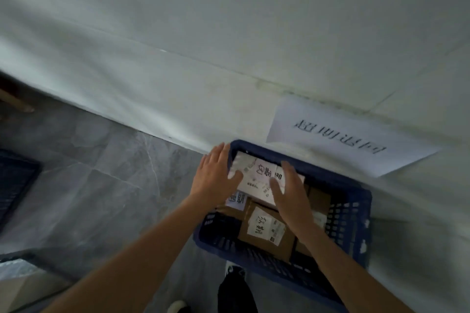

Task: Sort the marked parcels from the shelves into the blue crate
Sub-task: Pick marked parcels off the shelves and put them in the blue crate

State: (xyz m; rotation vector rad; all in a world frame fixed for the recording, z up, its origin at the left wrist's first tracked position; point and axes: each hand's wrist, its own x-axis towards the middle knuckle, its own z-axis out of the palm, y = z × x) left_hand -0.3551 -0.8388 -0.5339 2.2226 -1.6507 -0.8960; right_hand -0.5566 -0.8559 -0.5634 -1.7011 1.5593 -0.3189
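Bare forearms without sleeves, left hand [217,177], right hand [290,193], black trousers [236,292], white-toed shoe [178,307]

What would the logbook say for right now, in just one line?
step: placing parcel | left hand: open, on white parcel | right hand: open, over it | blue crate: holds brown parcel

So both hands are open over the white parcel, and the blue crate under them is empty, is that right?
Not quite. The head view shows both hands, left and right, open over the white parcel, but the blue crate is not empty: it already holds several parcels, among them a brown box.
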